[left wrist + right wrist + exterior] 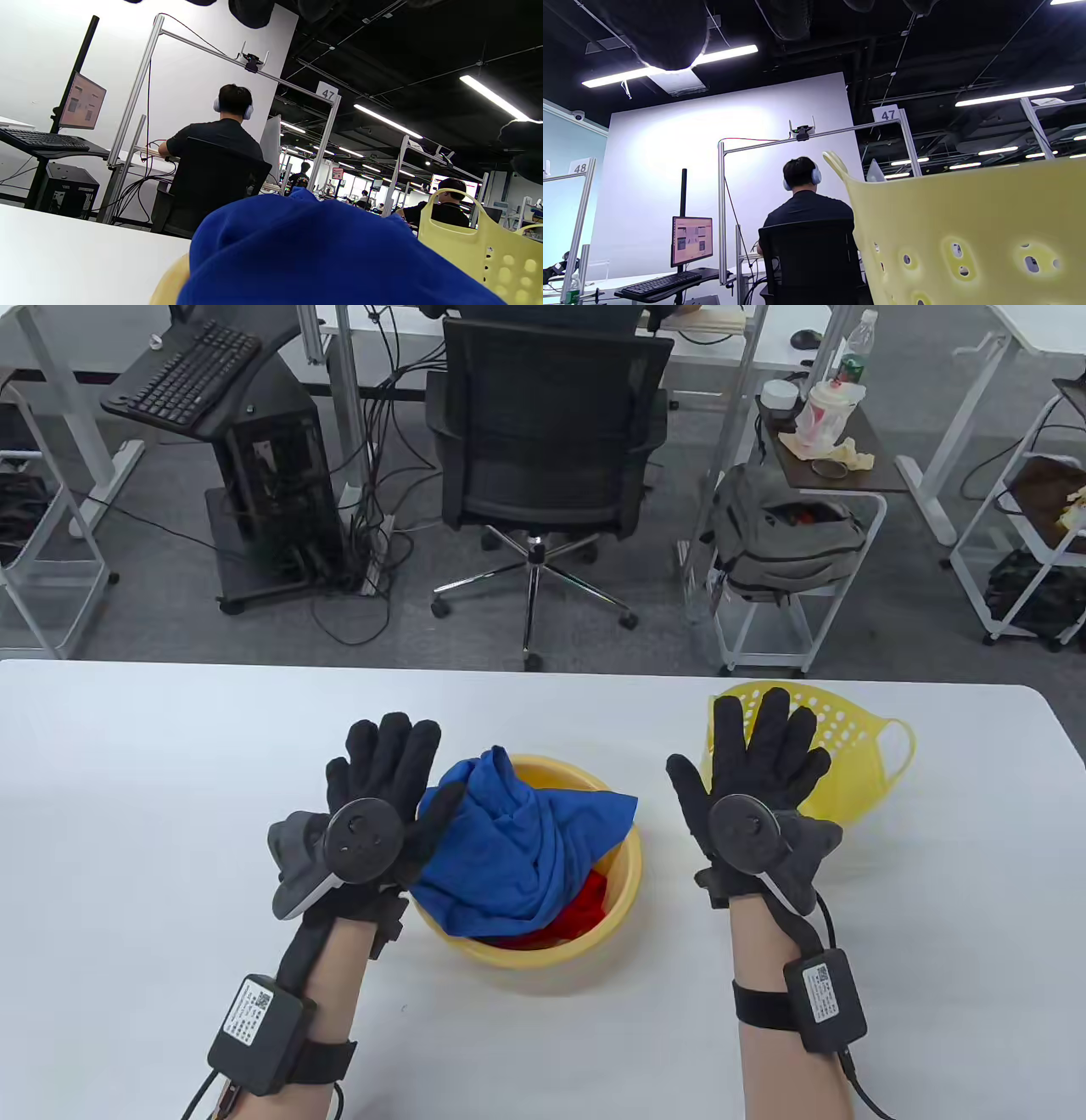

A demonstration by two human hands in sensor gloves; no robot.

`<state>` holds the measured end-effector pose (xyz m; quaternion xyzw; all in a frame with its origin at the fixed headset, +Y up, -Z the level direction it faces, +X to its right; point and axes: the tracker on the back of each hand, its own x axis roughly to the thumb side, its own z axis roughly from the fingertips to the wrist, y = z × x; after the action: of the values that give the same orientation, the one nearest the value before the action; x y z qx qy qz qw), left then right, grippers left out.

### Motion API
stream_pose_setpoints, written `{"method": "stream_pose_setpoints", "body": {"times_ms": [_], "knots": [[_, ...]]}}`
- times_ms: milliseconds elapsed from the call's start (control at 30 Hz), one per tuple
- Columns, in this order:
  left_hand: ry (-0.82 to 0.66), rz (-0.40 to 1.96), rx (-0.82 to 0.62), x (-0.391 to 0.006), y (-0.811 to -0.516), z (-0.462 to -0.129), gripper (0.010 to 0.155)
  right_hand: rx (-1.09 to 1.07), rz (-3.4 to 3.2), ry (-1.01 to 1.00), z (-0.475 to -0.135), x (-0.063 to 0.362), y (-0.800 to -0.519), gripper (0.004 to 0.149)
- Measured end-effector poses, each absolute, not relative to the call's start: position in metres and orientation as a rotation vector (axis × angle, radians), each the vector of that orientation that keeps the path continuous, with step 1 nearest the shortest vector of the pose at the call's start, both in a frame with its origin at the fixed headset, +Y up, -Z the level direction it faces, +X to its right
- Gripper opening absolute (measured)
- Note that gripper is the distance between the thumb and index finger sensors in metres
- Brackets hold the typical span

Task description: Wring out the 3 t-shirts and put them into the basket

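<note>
Blue t-shirt in the basin lies between both flat, spread, empty grips.

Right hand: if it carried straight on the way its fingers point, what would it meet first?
Most likely the yellow basket. The right hand is open, fingers pointing away from the person, with the basket directly beyond the fingertips. Height is unclear, so it might pass above the rim.

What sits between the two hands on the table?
The table view shows a yellow basin between the left hand and right hand, holding a blue shirt over red cloth.
</note>
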<state>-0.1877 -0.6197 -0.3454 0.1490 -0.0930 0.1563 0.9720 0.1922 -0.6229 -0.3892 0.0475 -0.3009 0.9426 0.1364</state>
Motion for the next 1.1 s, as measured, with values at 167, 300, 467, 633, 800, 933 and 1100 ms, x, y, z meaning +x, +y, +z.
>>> {"method": "stream_pose_setpoints", "body": {"times_ms": [167, 300, 467, 633, 800, 933, 1100], "knots": [[-0.193, 0.304, 0.293, -0.185, -0.621, -0.344, 0.072, 0.145, 2.683, -0.889, -0.385, 0.192, -0.617, 0.081], [-0.194, 0.310, 0.270, -0.183, -0.624, -0.345, 0.073, 0.167, 2.648, -0.898, -0.380, 0.189, -0.610, 0.081], [-0.219, 0.325, 0.220, -0.175, -0.633, -0.352, 0.076, 0.172, 2.615, -0.941, -0.374, 0.186, -0.602, 0.080], [-0.247, 0.406, 0.134, -0.160, -0.633, -0.359, 0.074, 0.173, 2.571, -0.946, -0.370, 0.188, -0.599, 0.079], [-0.219, 0.306, -0.039, -0.142, -0.624, -0.396, 0.084, 0.198, 2.530, -0.945, -0.365, 0.187, -0.594, 0.079], [-0.154, 0.122, -0.239, -0.135, -0.636, -0.434, 0.094, 0.209, 2.494, -0.956, -0.362, 0.184, -0.591, 0.079], [-0.101, 0.231, -0.378, -0.135, -0.659, -0.453, 0.063, 0.225, 2.487, -0.943, -0.362, 0.183, -0.591, 0.078]]}}
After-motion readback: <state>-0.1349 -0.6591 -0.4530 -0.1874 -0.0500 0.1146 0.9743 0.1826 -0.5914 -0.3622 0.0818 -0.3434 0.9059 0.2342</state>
